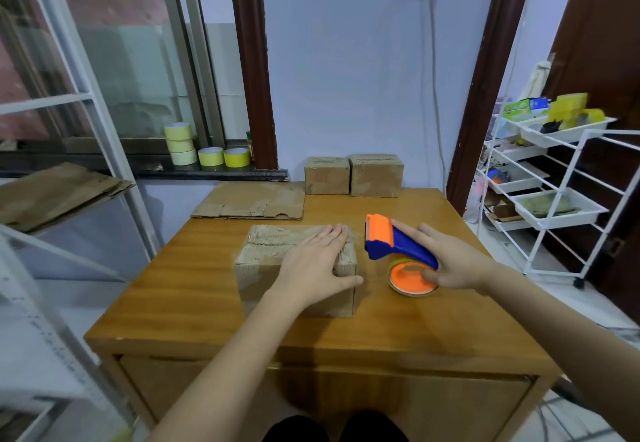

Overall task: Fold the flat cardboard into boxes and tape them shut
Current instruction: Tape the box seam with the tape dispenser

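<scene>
Box [273, 261] under flat left hand [311, 261] — tape dispenser [398, 244] rightward

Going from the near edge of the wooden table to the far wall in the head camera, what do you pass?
Brown cardboard box under the left hand → flat sheet of brown cardboard → two closed small cardboard boxes by the wall.

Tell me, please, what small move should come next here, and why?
Probably the right hand should lift the tape dispenser off the table and bring it to the near box. That hand already holds the dispenser beside the box, while the left hand lies flat on the box top, apparently pressing the flaps down for taping.
</scene>
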